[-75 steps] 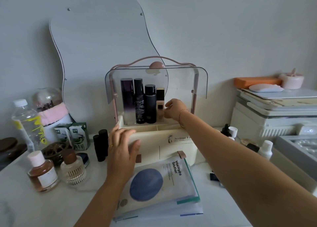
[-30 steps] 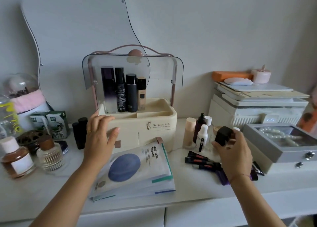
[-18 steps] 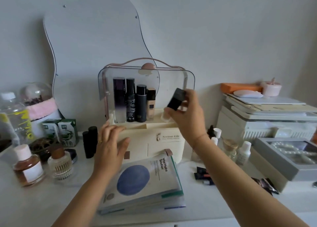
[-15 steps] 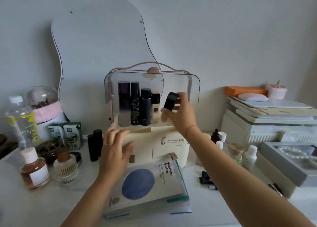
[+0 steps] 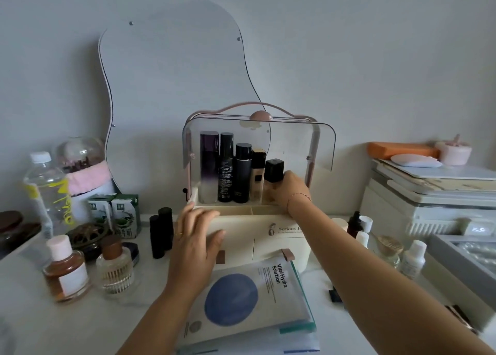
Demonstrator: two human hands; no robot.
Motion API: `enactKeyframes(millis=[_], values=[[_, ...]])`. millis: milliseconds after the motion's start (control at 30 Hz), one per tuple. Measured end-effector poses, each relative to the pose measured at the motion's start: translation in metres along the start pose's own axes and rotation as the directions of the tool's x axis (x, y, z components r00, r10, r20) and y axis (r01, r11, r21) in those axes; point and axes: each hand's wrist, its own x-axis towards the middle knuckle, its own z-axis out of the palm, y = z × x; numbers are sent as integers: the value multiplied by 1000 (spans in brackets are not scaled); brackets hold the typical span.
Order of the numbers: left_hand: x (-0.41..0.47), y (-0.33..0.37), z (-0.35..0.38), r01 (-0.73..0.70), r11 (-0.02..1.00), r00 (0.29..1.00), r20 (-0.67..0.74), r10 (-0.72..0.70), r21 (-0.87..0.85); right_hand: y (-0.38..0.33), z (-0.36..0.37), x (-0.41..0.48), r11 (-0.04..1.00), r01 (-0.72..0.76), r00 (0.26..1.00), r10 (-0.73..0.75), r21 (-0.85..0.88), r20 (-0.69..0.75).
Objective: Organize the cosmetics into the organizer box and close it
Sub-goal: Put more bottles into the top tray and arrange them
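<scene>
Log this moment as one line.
right hand: setting black-capped bottle in organizer | left hand: steadying organizer | lid: open

I see soft, dim daylight with a grey cast. The wall mirror point(image 5: 171, 86) shows flat glare, shadows stay faint, and wide-angle bending blurs the worktop point(image 5: 40, 328) edges.

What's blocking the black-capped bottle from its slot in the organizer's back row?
Nothing visible. The right hand holds the black-capped bottle already in the organizer box, beside the beige foundation bottle; the clear lid is raised and the row to its right is open.
</scene>
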Motion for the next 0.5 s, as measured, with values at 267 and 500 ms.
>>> enactKeyframes(millis=[267,500], values=[[-1,-2,2,0,1000,1000,1,0,-11,-1,0,14,998,-58,997,56,24,51],[0,-1,1,8,1000,1000,12,-8,-4,7,3,22,922,-144,982,87,360,170]])
